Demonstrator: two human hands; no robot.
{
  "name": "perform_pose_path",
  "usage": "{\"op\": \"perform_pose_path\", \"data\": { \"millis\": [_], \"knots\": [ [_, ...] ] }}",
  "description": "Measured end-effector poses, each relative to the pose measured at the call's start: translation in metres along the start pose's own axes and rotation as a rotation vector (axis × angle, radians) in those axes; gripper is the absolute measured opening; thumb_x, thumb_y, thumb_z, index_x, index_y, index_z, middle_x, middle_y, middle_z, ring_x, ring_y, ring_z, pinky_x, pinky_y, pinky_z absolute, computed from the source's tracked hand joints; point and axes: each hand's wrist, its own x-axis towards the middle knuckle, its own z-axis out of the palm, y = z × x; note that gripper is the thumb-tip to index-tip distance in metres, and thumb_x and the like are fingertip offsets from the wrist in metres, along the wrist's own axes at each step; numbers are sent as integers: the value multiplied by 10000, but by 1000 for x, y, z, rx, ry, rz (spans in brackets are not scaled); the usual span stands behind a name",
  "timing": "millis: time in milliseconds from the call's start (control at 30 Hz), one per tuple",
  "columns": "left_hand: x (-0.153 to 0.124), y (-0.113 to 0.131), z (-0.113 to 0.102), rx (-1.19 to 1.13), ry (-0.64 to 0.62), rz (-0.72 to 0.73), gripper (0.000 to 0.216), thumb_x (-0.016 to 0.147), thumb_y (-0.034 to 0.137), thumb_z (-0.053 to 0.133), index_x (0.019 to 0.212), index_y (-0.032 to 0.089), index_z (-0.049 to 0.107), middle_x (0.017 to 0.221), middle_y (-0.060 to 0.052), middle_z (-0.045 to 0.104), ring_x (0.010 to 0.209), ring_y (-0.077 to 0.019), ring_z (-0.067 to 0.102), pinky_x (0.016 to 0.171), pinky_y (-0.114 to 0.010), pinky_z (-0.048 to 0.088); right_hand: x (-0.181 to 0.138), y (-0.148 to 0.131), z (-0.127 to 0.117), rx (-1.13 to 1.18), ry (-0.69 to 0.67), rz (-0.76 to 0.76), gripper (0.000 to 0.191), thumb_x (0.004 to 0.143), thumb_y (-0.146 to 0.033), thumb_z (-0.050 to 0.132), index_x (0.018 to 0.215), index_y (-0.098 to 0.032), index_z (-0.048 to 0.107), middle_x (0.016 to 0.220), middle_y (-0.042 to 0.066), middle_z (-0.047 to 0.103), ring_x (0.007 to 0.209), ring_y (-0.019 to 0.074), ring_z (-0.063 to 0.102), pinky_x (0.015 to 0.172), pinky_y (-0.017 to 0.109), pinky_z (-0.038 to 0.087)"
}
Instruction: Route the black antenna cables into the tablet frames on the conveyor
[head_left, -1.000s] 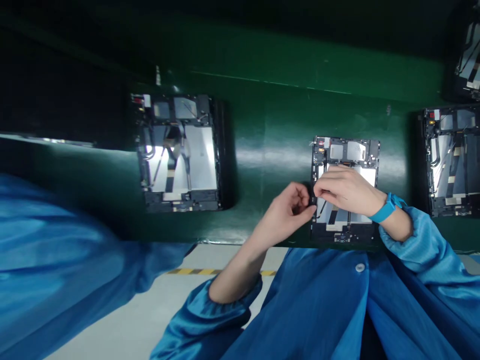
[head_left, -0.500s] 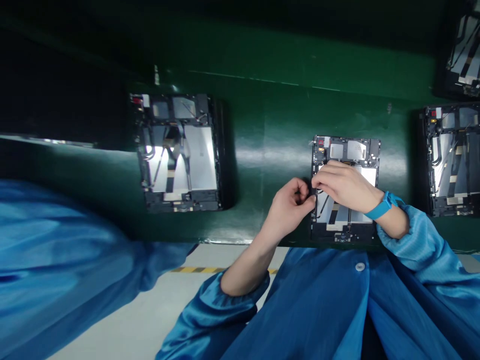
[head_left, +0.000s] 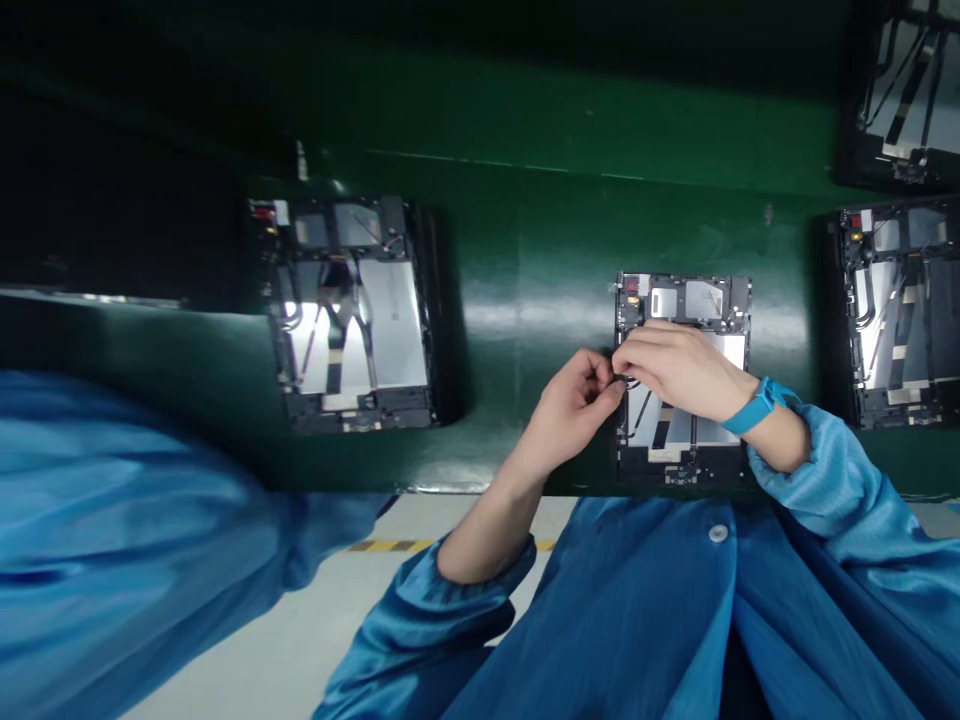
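Observation:
An opened tablet (head_left: 701,300), back cover off, lies on the green conveyor belt (head_left: 540,230) right in front of me, showing silver battery plates, black cables and circuit boards. My left hand (head_left: 574,405) pinches at the tablet's left edge with curled fingers. My right hand (head_left: 679,365), with a blue wristband, rests over the tablet's middle, and its fingertips meet the left hand's at that same edge. A small dark part sits between the fingertips; what it is I cannot tell.
A second opened tablet (head_left: 345,310) lies further left on the belt, a third (head_left: 896,310) at the right edge and another (head_left: 911,90) at the top right. A person's blue sleeve (head_left: 135,530) fills the lower left. Grey floor with a yellow-black stripe (head_left: 390,545) shows below the belt.
Both hands drifted slightly up and left along the tablet's left edge, fingertips staying together. The tablets shifted a little left in view.

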Motion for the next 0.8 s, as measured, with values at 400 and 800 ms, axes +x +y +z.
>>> {"op": "perform_pose_path", "data": {
  "millis": [400,800],
  "knots": [
    [9,7,3,38,22,-34,241,662,206,683,717,221,450,637,76,430,564,-85,389,533,-225,325,0,0,-1,-115,103,55,214,1051,-133,514,999,-190,713,955,66,715,946,224,558,842,357,408],
    [24,8,2,73,72,32,211,705,244,666,736,222,458,653,64,489,548,-88,464,516,-221,351,9,6,3,-64,128,119,203,1021,-111,526,948,-201,693,944,56,691,914,219,543,841,351,382]
  ]
}}
